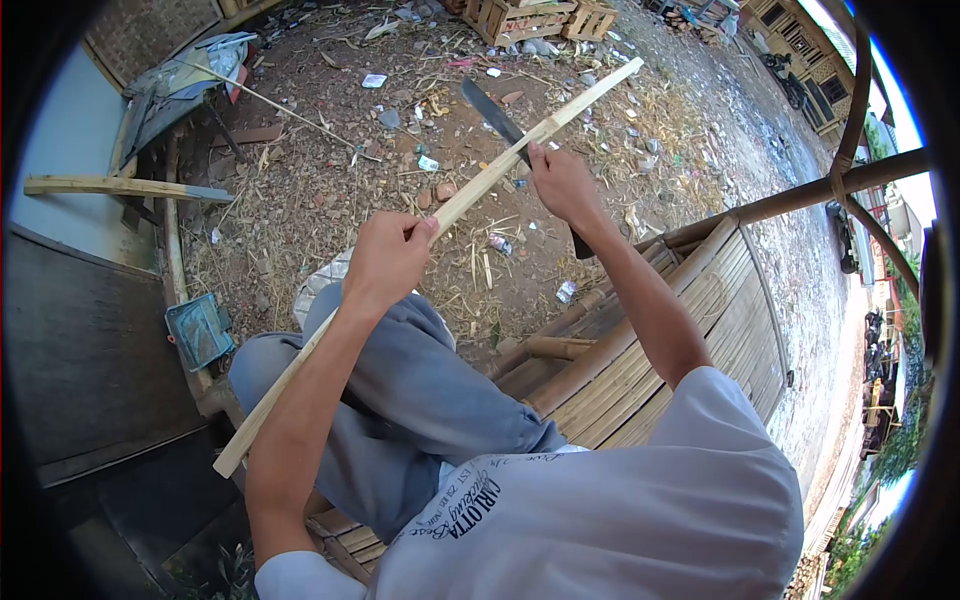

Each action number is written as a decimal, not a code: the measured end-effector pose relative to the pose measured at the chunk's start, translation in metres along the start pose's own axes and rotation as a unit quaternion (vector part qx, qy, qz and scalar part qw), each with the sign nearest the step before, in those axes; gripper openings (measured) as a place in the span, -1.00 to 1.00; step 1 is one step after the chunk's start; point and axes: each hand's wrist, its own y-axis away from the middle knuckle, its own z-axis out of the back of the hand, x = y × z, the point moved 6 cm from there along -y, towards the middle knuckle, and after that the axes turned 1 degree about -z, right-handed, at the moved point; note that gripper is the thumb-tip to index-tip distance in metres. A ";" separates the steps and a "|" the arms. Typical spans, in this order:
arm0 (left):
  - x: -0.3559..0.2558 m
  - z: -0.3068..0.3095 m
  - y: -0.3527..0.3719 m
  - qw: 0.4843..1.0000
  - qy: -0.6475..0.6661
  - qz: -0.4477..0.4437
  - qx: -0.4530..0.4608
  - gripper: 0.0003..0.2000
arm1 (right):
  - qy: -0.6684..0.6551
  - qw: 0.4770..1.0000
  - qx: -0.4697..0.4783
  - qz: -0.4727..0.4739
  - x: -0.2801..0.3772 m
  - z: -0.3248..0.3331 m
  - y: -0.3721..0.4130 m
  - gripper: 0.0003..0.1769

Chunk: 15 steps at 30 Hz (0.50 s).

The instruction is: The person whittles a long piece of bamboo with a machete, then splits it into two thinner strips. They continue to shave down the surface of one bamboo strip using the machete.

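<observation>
A long, pale strip of bamboo or wood (482,187) runs diagonally from beside my left forearm up to the far right. My left hand (388,258) is closed around it near its middle, thumb along the top. In my right hand (566,186) is a machete (490,110), its dark blade pointing up and left. The blade crosses the strip just beyond my right hand and appears to touch it. Part of the handle is covered by my fingers, and its dark end shows below my wrist. The strip's lower part passes over my bent legs (400,370), partly hidden by my left arm.
A bamboo-slat bench (640,370) lies under me and to the right, beside a bamboo rail (800,190). Shavings and litter cover the ground (330,150). At left are a blue plastic container (199,334) and a wooden plank (130,187); wooden crates (525,20) stand at the back.
</observation>
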 end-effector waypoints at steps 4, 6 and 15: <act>-0.003 0.002 0.003 1.000 0.005 0.009 0.001 -0.65 | -0.307 0.919 0.186 -0.166 -0.012 0.000 0.012 -0.59; -0.008 0.002 0.004 0.999 -0.009 -0.047 -0.009 -0.61 | -0.419 0.861 0.201 -0.209 -0.019 0.004 0.025 -0.65; -0.061 0.040 0.014 0.989 -0.022 -0.146 0.011 -0.72 | -0.659 0.714 0.183 -0.150 0.018 0.071 0.075 -0.72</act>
